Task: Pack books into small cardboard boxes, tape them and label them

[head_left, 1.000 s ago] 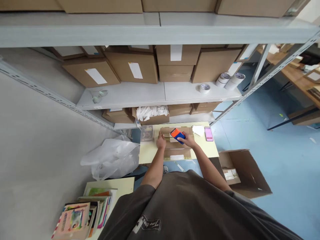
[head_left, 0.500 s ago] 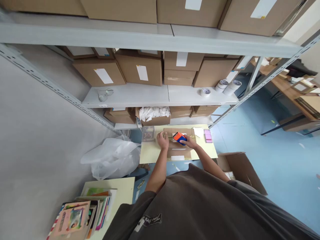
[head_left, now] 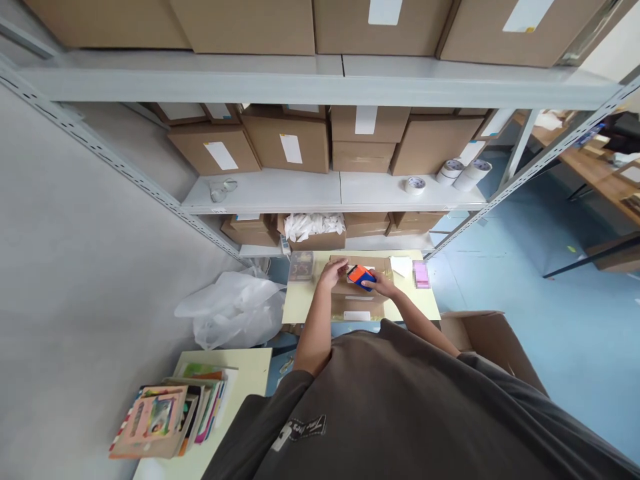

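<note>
On the pale yellow table (head_left: 300,303) lies a brown cardboard box (head_left: 350,305) with white labels on its near side. My right hand (head_left: 383,285) is wrapped round an orange and blue hand-held tape dispenser (head_left: 361,277), held over the top of the box. Left of the dispenser, my left hand (head_left: 334,273) is above the box with its fingers drawn together close to the dispenser's orange end. Whatever lies between those fingers is too small to make out.
A clear plastic box (head_left: 301,267) stands at the table's left, white paper (head_left: 401,266) and a purple item (head_left: 421,274) at its right. Grey shelving (head_left: 280,190) with cartons and tape rolls (head_left: 415,185) rises behind. An open carton (head_left: 500,340) sits at lower right, books (head_left: 160,420) at lower left.
My left hand has turned and moved away from the box's left edge, toward the dispenser. My right hand still holds the dispenser in nearly the same place. The camera view has shifted slightly.
</note>
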Demonstrator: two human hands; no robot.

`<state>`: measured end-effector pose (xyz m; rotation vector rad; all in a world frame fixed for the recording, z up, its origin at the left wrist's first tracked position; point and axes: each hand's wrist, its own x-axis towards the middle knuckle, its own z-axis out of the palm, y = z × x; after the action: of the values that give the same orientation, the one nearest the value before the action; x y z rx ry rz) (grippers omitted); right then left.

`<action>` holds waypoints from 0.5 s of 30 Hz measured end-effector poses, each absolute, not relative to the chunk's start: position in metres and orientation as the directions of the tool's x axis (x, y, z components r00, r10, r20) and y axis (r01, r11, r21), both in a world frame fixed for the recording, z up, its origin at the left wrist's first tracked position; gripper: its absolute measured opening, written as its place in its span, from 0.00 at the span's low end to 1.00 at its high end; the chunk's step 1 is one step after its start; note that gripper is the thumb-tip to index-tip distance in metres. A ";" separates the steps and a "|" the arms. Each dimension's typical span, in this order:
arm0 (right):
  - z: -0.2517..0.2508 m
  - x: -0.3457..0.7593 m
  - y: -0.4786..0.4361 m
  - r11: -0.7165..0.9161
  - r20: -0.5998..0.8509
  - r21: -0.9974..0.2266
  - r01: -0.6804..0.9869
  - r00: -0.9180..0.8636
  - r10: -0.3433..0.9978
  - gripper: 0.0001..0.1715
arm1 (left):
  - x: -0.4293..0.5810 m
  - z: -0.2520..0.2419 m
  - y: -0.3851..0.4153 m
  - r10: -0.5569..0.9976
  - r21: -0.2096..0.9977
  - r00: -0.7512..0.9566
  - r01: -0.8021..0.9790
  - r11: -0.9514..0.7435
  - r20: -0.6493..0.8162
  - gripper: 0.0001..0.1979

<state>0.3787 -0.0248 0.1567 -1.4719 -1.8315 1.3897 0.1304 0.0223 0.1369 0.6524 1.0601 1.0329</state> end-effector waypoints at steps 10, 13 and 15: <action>0.195 0.378 0.018 0.010 -0.335 -0.712 0.702 -0.351 0.874 0.37 | 0.132 0.136 0.015 0.894 0.939 -0.331 -0.268 0.217 -0.301 0.13; 0.201 0.381 0.026 0.041 -0.344 -0.692 0.721 -0.379 0.859 0.39 | 0.134 0.134 0.015 0.845 0.927 -0.418 -0.310 0.212 -0.334 0.10; 0.203 0.393 0.026 0.052 -0.347 -0.672 0.739 -0.376 0.859 0.39 | 0.120 0.135 0.018 0.790 0.925 -0.505 -0.323 0.202 -0.348 0.07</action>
<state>0.3928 0.0264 0.2026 -1.6624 -2.1663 1.2278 0.1200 0.0177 0.1347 0.4613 1.5333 1.4845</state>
